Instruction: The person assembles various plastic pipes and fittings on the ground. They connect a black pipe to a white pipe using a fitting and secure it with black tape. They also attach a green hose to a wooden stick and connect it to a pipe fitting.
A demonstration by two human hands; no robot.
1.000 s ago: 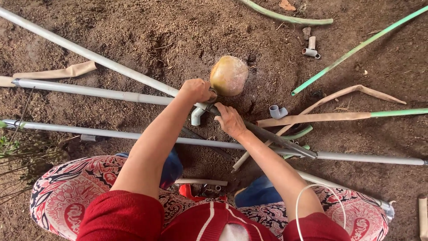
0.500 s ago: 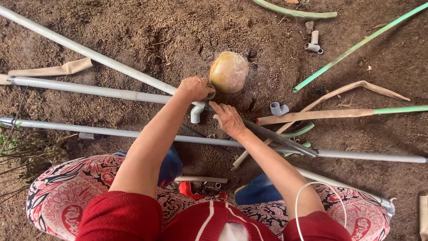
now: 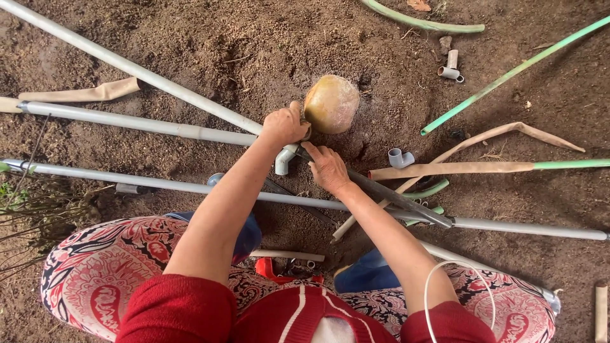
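My left hand [image 3: 284, 125] is closed around the end of a long grey pipe [image 3: 133, 124] where a grey elbow fitting [image 3: 284, 159] hangs below my fist. My right hand [image 3: 326, 166] grips a dark, flat blade-like tool [image 3: 406, 202] that runs down to the right; its tip lies by the fitting. A round yellowish stone [image 3: 330, 103] sits on the soil just beyond both hands. I sit low over the ground, patterned trousers [image 3: 95, 270] at the bottom of the view.
More grey pipes [image 3: 114, 184] cross the brown soil left to right. Green pipes [image 3: 508, 75] and flat tan hose strips [image 3: 470, 168] lie at right. Loose grey fittings [image 3: 400, 157] [image 3: 450, 68] rest nearby. A red-handled tool [image 3: 273, 270] lies between my knees.
Hardly anything moves: both hands stay at the pipe end, with the view shifting very slightly.
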